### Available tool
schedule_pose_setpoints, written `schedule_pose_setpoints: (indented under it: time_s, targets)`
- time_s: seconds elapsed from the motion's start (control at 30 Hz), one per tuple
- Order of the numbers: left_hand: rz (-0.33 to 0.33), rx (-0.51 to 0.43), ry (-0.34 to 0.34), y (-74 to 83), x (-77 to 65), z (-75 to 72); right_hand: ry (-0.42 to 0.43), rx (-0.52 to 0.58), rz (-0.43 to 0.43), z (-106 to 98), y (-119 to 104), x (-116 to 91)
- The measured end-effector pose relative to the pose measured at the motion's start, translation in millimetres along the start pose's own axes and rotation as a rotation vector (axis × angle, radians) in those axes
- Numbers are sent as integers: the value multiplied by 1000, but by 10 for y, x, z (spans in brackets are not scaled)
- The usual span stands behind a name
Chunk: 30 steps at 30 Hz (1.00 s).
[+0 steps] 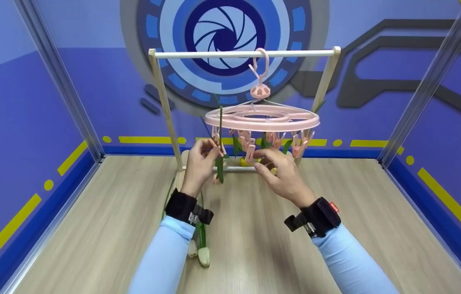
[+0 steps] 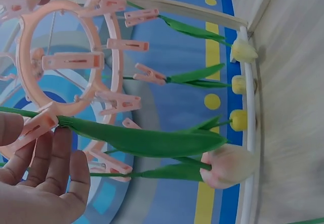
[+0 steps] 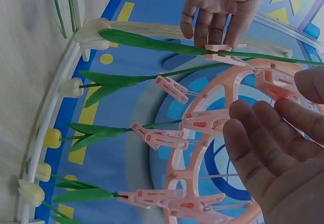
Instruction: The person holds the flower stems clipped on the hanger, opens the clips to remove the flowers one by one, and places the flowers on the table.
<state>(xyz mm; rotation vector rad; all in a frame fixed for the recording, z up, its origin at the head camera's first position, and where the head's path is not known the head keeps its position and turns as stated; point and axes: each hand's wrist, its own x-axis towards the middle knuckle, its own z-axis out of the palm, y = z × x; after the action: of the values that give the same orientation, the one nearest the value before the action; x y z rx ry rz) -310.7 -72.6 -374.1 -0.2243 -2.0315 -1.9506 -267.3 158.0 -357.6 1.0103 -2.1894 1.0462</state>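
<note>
A pink round clip hanger [image 1: 263,118] hangs by its hook, with pink clothespins below it. At its left side my left hand [image 1: 201,165] pinches one clothespin [image 2: 38,128] between thumb and fingers. A tulip [image 2: 228,166] with a pale pink bloom hangs upside down at that clothespin, its green stem running past the thumb. My right hand [image 1: 283,175] is by another clothespin [image 1: 250,153] at the front, thumb and fingers apart; whether it touches that clothespin I cannot tell. Several yellow and white tulips [image 3: 52,138] hang head down from clothespins farther back.
A stand with a white top bar [image 1: 206,54] and wooden posts [image 1: 163,94] carries the hanger. Loose white tulips [image 1: 204,256] lie on the wooden tabletop [image 1: 251,237] by my left forearm. Blue panels [image 1: 22,122] enclose the back and sides.
</note>
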Motion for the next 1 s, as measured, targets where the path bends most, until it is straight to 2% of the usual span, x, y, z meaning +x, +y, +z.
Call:
schedule_pose_setpoints:
  time_s: [0.27, 0.4, 0.73, 1.0]
  targets:
    - [42, -46, -34, 25, -119, 2, 18, 20, -30, 5, -26, -67]
    - [91, -79, -54, 19, -173, 15, 8, 45, -25, 15, -57, -83]
    - [220, 32, -94, 5, -335, 19, 10, 57, 12, 29, -103, -68]
    - [218, 73, -102, 11, -442, 55, -11, 42, 76, 31, -98, -61]
